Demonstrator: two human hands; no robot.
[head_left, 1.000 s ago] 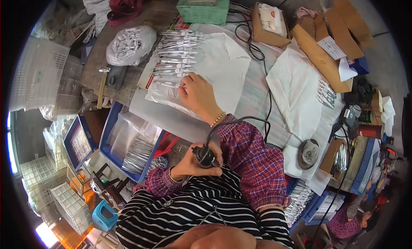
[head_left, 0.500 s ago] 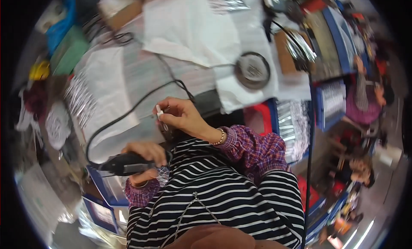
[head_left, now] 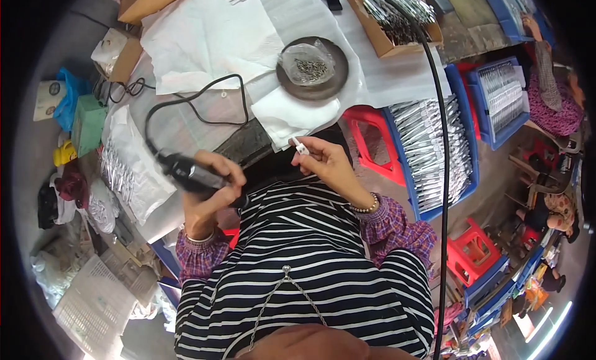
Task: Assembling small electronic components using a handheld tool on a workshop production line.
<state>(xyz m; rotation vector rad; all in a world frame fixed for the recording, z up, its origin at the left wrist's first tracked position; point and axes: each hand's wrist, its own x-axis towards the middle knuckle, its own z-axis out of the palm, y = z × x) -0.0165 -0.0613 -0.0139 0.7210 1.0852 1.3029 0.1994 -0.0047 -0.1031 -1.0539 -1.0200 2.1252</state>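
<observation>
Small white plastic piece (head_left: 300,147), oblong and pale, sits just above the centre of the frame, pinched between the thumb and fingertips of the right hand (head_left: 325,163); the other fingers of that hand curl loosely beneath it. A beaded bracelet (head_left: 365,205) circles the wrist, above a purple checked cuff.

Left of centre, the left hand (head_left: 211,189) is wrapped tight around a black cylindrical power tool (head_left: 186,172), fingers pressed together over the barrel, its tip pointing to the left edge of the frame. A black cord (head_left: 186,102) loops from the tool up across the worktop.

Above the white piece, in the upper middle, a round dark metal dish (head_left: 329,81) rests on white paper sheets (head_left: 211,37) and carries a clear plastic bag of small dark screws (head_left: 306,63). At the top right a brown cardboard box (head_left: 391,25) holds slim silvery packets. A second thick black cable (head_left: 442,174) runs down the right half of the frame from top to bottom.

To the right, blue plastic crates (head_left: 434,149) are filled with rows of clear-wrapped packets, with red plastic stools (head_left: 372,143) beside and below them. On the left lie a clear bag of packets (head_left: 124,171), a green box (head_left: 89,123) and a yellow toy-like object (head_left: 64,153).
</observation>
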